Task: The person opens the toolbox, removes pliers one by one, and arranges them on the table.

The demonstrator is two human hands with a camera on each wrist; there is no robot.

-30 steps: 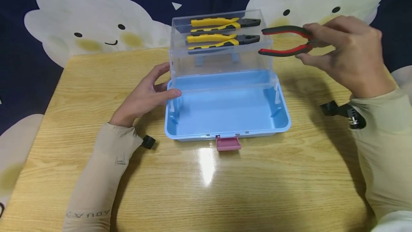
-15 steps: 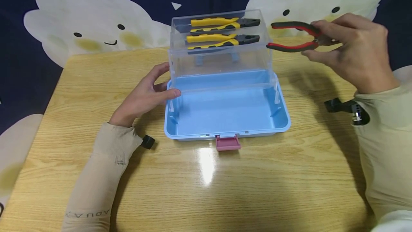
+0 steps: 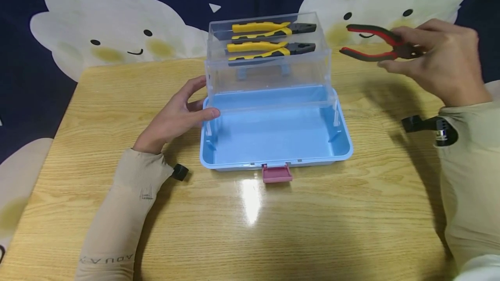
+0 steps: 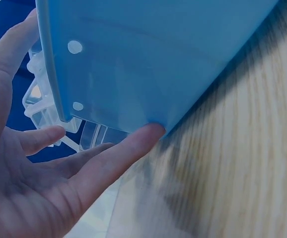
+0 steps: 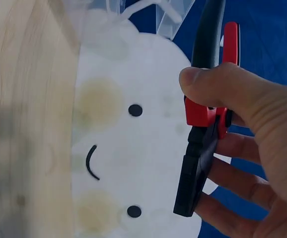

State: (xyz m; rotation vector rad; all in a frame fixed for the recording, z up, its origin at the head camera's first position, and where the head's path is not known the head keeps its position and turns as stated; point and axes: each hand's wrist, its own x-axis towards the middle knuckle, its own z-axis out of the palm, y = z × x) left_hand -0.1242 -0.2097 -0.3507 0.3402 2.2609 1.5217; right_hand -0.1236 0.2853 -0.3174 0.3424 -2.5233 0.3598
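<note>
My right hand point(image 3: 449, 57) is raised at the upper right and pinches a pair of pliers point(image 3: 404, 50) near the pivot. The pliers' spread red-and-black handles point left; in the right wrist view their dark jaws point down past the fingers. On the table stands a light-blue toolbox point(image 3: 273, 142), its raised clear tray point(image 3: 269, 75) at the back. Two yellow-and-black pliers point(image 3: 269, 47) lie one behind the other in the upper tray. At the toolbox's left side my left hand point(image 3: 177, 112) holds it, thumb over the rim, fingers against the outer wall point(image 4: 143, 64).
A pink latch point(image 3: 277, 174) hangs from the toolbox's front edge. The wooden table point(image 3: 297, 224) extends around the box. Behind it hangs a dark blue cloth with white cloud faces point(image 3: 117, 25). Black wrist cameras sit at both cuffs.
My right hand has moved right and slightly up with the red-and-black pliers, away from the tray. The left hand and the toolbox have stayed put.
</note>
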